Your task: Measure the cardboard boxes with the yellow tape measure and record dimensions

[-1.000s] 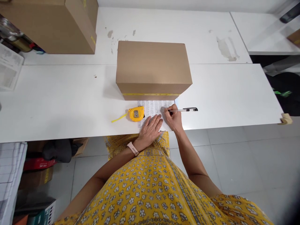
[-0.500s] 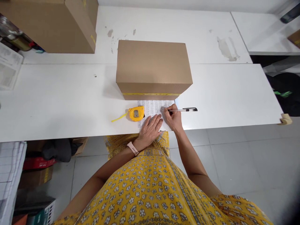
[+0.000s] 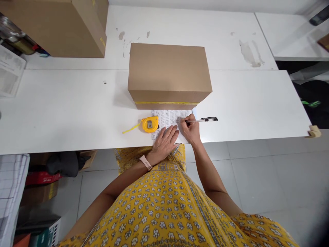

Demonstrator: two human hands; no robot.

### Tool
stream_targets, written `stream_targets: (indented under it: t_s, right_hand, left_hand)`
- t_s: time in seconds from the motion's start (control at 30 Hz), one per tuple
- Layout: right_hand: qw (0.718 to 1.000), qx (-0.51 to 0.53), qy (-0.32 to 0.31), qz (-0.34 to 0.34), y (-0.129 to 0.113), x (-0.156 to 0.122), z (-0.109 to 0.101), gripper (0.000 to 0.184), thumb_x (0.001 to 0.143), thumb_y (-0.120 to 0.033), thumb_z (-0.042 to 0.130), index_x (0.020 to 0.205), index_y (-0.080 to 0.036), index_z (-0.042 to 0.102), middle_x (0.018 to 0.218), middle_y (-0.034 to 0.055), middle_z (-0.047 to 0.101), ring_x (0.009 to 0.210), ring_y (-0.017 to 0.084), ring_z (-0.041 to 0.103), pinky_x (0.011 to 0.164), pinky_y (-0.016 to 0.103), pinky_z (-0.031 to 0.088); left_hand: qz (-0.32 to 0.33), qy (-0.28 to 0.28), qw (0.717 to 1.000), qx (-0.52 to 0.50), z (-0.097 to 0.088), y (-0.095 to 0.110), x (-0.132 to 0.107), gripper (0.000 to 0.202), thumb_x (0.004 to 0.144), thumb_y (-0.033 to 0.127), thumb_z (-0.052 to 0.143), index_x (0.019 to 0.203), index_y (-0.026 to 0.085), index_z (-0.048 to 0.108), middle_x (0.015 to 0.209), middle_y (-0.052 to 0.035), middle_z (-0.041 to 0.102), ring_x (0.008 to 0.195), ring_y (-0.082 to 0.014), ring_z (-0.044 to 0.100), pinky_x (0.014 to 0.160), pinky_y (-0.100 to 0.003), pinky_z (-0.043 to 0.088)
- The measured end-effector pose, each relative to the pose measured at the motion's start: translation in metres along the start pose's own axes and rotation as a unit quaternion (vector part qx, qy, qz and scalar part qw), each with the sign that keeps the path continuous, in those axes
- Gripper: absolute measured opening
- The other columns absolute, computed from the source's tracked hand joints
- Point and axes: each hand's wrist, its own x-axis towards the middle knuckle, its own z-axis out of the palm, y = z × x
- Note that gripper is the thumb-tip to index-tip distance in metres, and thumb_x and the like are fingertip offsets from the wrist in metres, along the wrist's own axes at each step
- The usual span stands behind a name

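Observation:
A sheet of paper (image 3: pixel 167 118) covered in rows of writing lies at the front edge of the table, its far end against or under a cardboard box (image 3: pixel 169 68). My left hand (image 3: pixel 166 140) rests flat on the sheet's near part, fingers stretched out. Gripped in my right hand (image 3: pixel 190 129) is a pen (image 3: pixel 205 119) with a clear barrel and black cap end; its tip is at the paper, partly hidden by my fingers. Just left of the sheet sits a yellow tape measure (image 3: pixel 149 124), a short end of its tape sticking out to the left.
The white table (image 3: pixel 66 109) runs across the view. A larger cardboard box (image 3: pixel 74 31) stands at the back left beside bottles (image 3: pixel 15 37). Below the table at left are a dark cap-like item (image 3: pixel 63 164) and boxes. A beige piece (image 3: pixel 314 131) covers the table's right corner.
Both hands stay in nearly the same place, the right still holding the pen to the paper. The whole view has shifted very slightly.

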Motion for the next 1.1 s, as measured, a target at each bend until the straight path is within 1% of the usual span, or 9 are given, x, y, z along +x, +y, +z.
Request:
stream_targets:
  t_s: [0.27,0.53,0.7,0.87,1.1]
  right_hand:
    - [1.000,0.001,0.003,0.002,0.0015,-0.0003,-0.0002,0.022,0.085,-0.032,0.063,0.075,-0.026,0.044,0.054,-0.0096,0.044,0.051,0.011,0.040,0.055,0.028,0.034]
    - [1.000,0.002,0.007,0.001,0.0019,-0.0006,0.0001,0.022,0.084,-0.032,0.063,0.074,-0.026,0.044,0.053,-0.0095,0.044,0.051,0.011,0.040,0.056,0.028,0.034]
    - [1.000,0.011,0.022,0.018,0.0009,-0.0005,-0.0034,0.021,0.085,-0.032,0.062,0.074,-0.026,0.046,0.055,-0.0088,0.047,0.054,0.011,0.043,0.057,0.027,0.036]
    - [1.000,0.007,0.009,0.005,0.0033,0.0017,-0.0049,0.022,0.087,-0.034,0.063,0.074,-0.025,0.047,0.055,-0.0086,0.047,0.053,0.011,0.043,0.056,0.027,0.036]
    - [1.000,0.007,-0.004,-0.013,0.0052,0.0022,-0.0036,0.025,0.087,-0.035,0.064,0.074,-0.025,0.045,0.056,-0.0090,0.044,0.054,0.011,0.041,0.055,0.027,0.034]
  left_hand:
    - [-0.003,-0.007,1.000,-0.004,-0.0005,0.0004,-0.0013,0.062,0.108,0.045,0.043,0.158,0.008,0.043,0.169,-0.0172,0.033,0.160,-0.0275,0.028,0.132,-0.048,0.022]
    - [-0.005,0.000,1.000,-0.001,0.0019,0.0007,-0.0010,0.062,0.108,0.045,0.045,0.157,0.008,0.044,0.168,-0.0168,0.036,0.159,-0.0272,0.031,0.132,-0.047,0.024]
    - [-0.005,-0.014,1.000,-0.004,0.0001,0.0010,0.0000,0.063,0.107,0.046,0.047,0.158,0.008,0.044,0.169,-0.0168,0.035,0.159,-0.0277,0.029,0.131,-0.047,0.025]
    - [-0.005,-0.024,1.000,-0.006,-0.0017,0.0007,0.0006,0.064,0.107,0.046,0.046,0.158,0.008,0.043,0.168,-0.0169,0.036,0.159,-0.0275,0.030,0.131,-0.048,0.026]
    - [-0.008,-0.014,1.000,-0.013,0.0008,0.0004,0.0002,0.063,0.107,0.045,0.048,0.158,0.008,0.044,0.168,-0.0170,0.036,0.159,-0.0272,0.030,0.131,-0.048,0.025]
